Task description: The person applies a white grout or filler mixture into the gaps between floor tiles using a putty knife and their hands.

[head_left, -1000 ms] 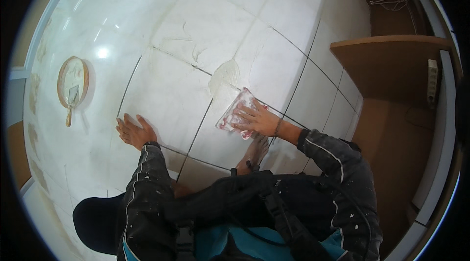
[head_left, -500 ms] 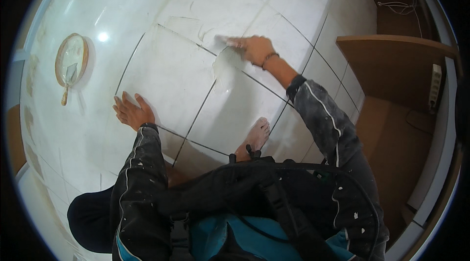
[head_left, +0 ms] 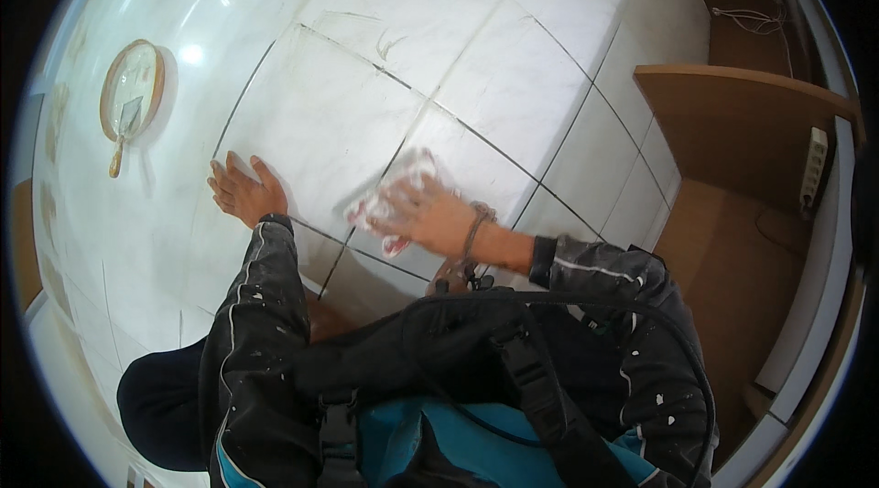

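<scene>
My left hand (head_left: 245, 191) rests on the white tiled floor (head_left: 320, 122) with its fingers spread, holding nothing. In my right hand (head_left: 438, 221) is a crumpled white cloth with red patches (head_left: 375, 204). The hand presses it onto the tiles over a dark joint line, and both are blurred by motion. Left of my left hand and farther off, a round orange-rimmed bowl (head_left: 159, 90) holds pale paste. A small trowel (head_left: 132, 113) lies in it, its paste-smeared handle (head_left: 116, 161) sticking out over the rim.
A brown wooden cabinet (head_left: 732, 103) with open compartments stands at the right. Inside it are a white power strip (head_left: 813, 168) and a white cable (head_left: 755, 16). Some joints farther off look filled pale; faint smears (head_left: 389, 47) mark the tiles. My bare foot is mostly hidden behind my right arm.
My right hand has swept nearer and a little left, and the cloth now shows under it. The pale grey smear by that hand is gone. My left hand stays on the floor.
</scene>
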Demonstrator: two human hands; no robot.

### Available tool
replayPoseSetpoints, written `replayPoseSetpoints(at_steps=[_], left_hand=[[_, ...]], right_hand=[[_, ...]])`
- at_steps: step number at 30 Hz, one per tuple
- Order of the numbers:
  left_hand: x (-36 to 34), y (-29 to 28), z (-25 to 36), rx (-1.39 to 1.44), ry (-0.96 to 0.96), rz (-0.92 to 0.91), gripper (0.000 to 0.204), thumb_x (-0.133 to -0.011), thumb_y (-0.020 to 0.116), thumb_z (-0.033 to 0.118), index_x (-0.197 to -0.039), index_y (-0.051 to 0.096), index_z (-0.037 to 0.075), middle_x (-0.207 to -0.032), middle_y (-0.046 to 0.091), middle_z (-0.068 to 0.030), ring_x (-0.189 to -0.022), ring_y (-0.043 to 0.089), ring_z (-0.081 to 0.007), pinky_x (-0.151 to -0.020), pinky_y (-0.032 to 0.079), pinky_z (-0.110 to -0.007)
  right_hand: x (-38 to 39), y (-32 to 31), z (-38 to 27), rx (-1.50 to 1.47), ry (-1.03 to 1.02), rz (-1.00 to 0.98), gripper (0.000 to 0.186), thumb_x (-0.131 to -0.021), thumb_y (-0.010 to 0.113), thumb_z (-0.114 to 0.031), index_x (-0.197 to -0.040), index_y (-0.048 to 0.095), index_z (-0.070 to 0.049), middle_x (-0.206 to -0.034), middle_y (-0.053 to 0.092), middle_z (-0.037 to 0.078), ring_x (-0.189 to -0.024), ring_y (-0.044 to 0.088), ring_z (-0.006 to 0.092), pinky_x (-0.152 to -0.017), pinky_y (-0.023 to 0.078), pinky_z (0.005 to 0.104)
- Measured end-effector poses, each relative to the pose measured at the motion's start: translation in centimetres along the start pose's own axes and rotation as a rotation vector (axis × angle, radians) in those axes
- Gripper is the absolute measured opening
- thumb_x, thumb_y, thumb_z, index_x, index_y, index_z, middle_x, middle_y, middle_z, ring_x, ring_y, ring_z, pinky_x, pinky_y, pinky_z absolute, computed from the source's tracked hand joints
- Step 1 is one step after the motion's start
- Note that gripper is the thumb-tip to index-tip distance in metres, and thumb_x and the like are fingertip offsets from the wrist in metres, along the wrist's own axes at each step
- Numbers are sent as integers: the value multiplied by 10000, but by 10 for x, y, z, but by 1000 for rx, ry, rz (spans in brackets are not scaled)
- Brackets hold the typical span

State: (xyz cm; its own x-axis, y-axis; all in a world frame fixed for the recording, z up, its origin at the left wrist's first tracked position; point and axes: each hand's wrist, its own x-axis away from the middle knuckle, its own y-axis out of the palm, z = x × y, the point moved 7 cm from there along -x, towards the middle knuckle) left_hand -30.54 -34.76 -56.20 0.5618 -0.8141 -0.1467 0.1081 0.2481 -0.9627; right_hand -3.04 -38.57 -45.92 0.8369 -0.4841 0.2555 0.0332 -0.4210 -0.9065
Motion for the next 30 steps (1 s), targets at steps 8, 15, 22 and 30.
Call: replayPoseSetpoints(at_steps=[8, 15, 22, 30], left_hand=[[0, 2, 10, 33, 14, -1, 540, -964, 421, 451, -1402, 412, 134, -1501, 301, -162, -1402, 210, -397, -1132, 158, -544], [1, 0, -3, -2, -23, 2, 520, -964, 429, 421, -1395, 413, 130, -1501, 290, -155, -1400, 214, -407, -1125, 169, -569], [0, 1, 3, 26, 10, 9, 514, -966, 429, 409, -1396, 396, 128, -1489, 300, -174, -1396, 210, -425, -1122, 166, -573], [2, 2, -1, 33, 1, 13, 518, -965, 425, 413, -1394, 403, 124, -1493, 298, -174, -1399, 207, -422, -1125, 160, -571]], right_hand=[[29, 17, 77, 295, -137, 141, 518, -884, 518, -299, -1395, 431, -300, -1387, 477, 119, -1308, 428, 336, -1046, 322, 602], [29, -24, 78, 131, -3, 135, 632, -884, 546, -203, -1464, 314, -304, -1347, 468, 78, -1228, 471, 283, -922, 399, 569], [-31, -52, 152, -229, 587, -40, 469, -923, 523, -173, -1376, 474, -279, -1147, 638, 97, -915, 661, 262, -750, 534, 383], [3, 36, -31, -34, 131, -26, 468, -941, 491, -319, -1385, 416, -190, -1159, 590, 197, -1073, 600, 357, -751, 536, 501]])
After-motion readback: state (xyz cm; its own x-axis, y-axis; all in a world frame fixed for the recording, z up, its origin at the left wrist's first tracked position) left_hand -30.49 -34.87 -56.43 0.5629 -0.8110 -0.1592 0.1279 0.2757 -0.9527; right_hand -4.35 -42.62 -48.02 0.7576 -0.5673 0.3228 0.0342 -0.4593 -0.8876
